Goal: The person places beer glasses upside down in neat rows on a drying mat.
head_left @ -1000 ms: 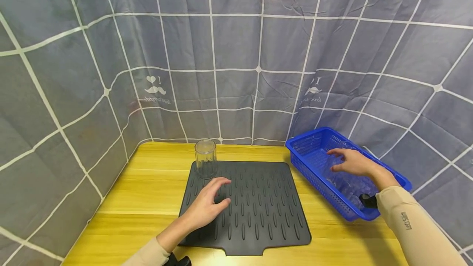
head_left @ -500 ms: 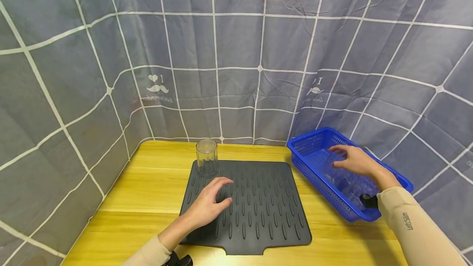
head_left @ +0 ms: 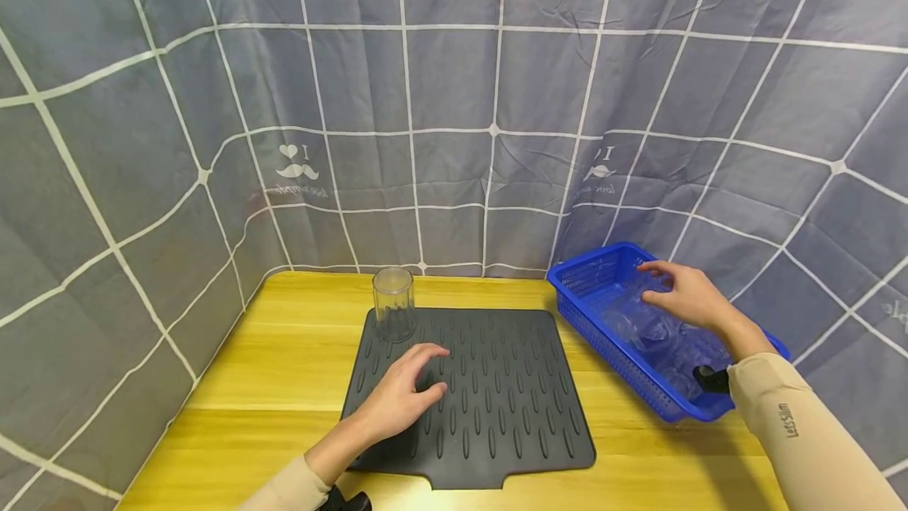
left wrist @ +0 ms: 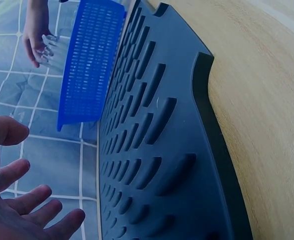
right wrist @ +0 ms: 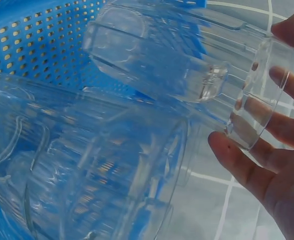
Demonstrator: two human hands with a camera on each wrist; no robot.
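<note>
My right hand [head_left: 690, 296] is above the blue plastic basket [head_left: 599, 337]. In the right wrist view its thumb and fingers grip one end of a clear ribbed glass [right wrist: 236, 75]; from the head, that glass is hard to make out. Other clear glassware [right wrist: 102, 165] lies in the basket beneath it, overlapping and see-through. My left hand [head_left: 397, 394] hovers over the dark grey ridged mat [head_left: 496, 385], its fingers spread and loosely bent around nothing. On the mat's far left corner a clear drinking glass [head_left: 394, 306] stands upright.
The yellow wood-grain table [head_left: 269, 353] carries the mat and the basket. A grey curtain [head_left: 454, 172] with white grid lines closes off the back and both sides. The basket's near rim lies just right of the mat.
My right hand has risen slightly and shifted a little right, with the glass lifting off the other glassware. My left hand has stayed almost still over the mat.
</note>
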